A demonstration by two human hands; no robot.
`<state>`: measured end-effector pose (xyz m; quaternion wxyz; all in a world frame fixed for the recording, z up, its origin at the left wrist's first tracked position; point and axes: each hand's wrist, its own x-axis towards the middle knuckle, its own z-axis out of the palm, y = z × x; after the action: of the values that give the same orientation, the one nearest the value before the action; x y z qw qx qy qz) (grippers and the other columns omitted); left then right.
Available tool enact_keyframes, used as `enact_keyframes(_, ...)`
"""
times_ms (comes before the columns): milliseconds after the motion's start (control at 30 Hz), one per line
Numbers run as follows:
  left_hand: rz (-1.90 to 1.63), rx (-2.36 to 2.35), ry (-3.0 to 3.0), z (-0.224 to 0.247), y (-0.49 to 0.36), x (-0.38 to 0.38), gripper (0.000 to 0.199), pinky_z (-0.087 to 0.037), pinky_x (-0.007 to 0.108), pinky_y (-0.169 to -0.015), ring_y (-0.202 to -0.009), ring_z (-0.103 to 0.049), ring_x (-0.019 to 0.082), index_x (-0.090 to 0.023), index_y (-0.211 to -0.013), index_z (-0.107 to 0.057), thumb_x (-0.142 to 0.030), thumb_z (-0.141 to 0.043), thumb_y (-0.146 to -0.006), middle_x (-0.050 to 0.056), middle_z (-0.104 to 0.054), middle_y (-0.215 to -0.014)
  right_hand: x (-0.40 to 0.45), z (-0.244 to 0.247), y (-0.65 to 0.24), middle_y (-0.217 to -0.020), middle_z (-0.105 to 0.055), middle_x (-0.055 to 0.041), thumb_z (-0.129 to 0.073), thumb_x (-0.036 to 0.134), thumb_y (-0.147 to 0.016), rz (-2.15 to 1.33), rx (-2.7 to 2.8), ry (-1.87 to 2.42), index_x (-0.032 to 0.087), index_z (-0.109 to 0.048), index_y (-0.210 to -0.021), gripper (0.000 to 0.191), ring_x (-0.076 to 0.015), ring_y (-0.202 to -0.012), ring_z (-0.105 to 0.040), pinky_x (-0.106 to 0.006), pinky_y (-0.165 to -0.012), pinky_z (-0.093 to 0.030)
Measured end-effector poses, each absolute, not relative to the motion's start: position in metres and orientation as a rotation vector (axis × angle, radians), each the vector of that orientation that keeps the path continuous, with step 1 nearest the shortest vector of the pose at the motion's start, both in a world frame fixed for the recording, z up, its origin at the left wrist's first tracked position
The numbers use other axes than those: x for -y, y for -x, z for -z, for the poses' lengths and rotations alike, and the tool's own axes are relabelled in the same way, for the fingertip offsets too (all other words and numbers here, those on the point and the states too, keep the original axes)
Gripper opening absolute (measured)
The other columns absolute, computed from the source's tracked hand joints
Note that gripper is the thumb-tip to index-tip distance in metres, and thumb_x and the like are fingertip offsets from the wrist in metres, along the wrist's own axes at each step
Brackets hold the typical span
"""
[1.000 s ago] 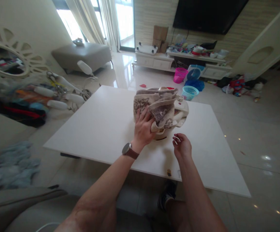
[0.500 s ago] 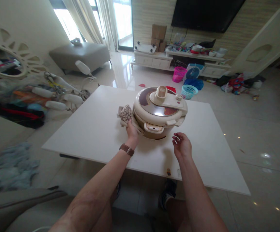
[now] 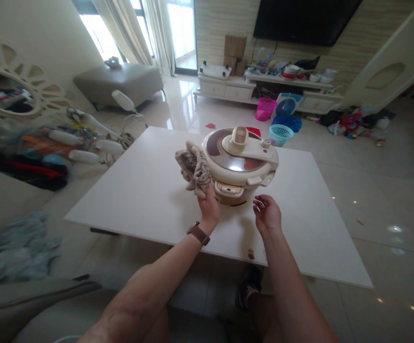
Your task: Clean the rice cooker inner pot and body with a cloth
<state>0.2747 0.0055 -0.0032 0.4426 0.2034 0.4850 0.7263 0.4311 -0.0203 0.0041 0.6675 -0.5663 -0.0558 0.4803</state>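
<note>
So we've got a chunky cream pressure cooker (image 3: 241,176) sitting upright around the middle of the white table (image 3: 150,190). Its round lid (image 3: 224,150) is seated on top, with shiny dark panels throwing back a bright spot of light and a reddish patch. A cream bar runs across it, carrying a tall brown-fronted handle (image 3: 240,136) and a small round knob (image 3: 265,143). Lower down, the body goes brownish-gold, and there's a cream side grip (image 3: 229,189) facing us.

Our left hand (image 3: 209,209) is gripping a bunched-up beige cloth (image 3: 196,169) with a grey-brown pattern, right up at the cooker's left side. Our right hand (image 3: 267,214) is empty, fingers loosely curled, near the cooker's front right. A little dark-and-yellow item (image 3: 251,254) is by the table's near edge.
</note>
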Motion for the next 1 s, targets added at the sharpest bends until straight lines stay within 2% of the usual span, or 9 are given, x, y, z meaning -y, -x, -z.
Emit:
enact_keyframes(100, -1.883, -1.226, -0.619, 0.004, -0.278, -0.001, 0.021, -0.029, 0.032, -0.132, -0.155, -0.045, 0.018, -0.022, -0.116, -0.071, -0.022, -0.066, -0.096, 0.006, -0.071, -0.139, 0.022, -0.004, -0.431, -0.07, -0.068, 0.0027, -0.067, 0.02, -0.061, -1.095, 0.119, 1.281, 0.021, -0.063, -0.068, 0.008, -0.0087, -0.063, -0.06, -0.02, -0.056, -0.042)
enact_keyframes(433, -1.87, -1.232, -0.585, 0.0, -0.273, -0.001, 0.018, -0.032, 0.033, -0.131, -0.152, -0.049, 0.019, -0.021, -0.114, -0.071, -0.023, -0.063, -0.098, 0.008, -0.071, -0.14, 0.022, -0.003, -0.431, -0.07, -0.069, 0.0027, -0.067, 0.021, -0.061, -1.093, 0.126, 1.279, 0.021, -0.064, -0.068, 0.007, -0.009, -0.062, -0.061, -0.021, -0.055, -0.042)
enact_keyframes(800, -1.859, -1.252, -0.523, 0.004, -0.276, 0.002, 0.025, -0.031, 0.033, -0.132, -0.153, -0.048, 0.017, -0.022, -0.121, -0.069, -0.026, -0.063, -0.098, 0.006, -0.068, -0.145, 0.022, -0.005, -0.428, -0.07, -0.068, 0.0035, -0.067, 0.022, -0.059, -1.089, 0.138, 1.283, 0.021, -0.062, -0.069, 0.011, -0.0083, -0.062, -0.061, -0.02, -0.054, -0.041)
enact_keyframes(1000, -1.772, -1.361, -0.288, 0.015, -0.28, 0.001, 0.029, -0.034, 0.035, -0.13, -0.149, -0.053, 0.02, -0.02, -0.126, -0.068, -0.024, -0.061, -0.098, 0.009, -0.066, -0.148, 0.022, -0.002, -0.429, -0.07, -0.069, 0.0029, -0.068, 0.024, -0.058, -1.083, 0.161, 1.278, 0.022, -0.062, -0.069, 0.012, -0.0106, -0.062, -0.062, -0.022, -0.053, -0.041)
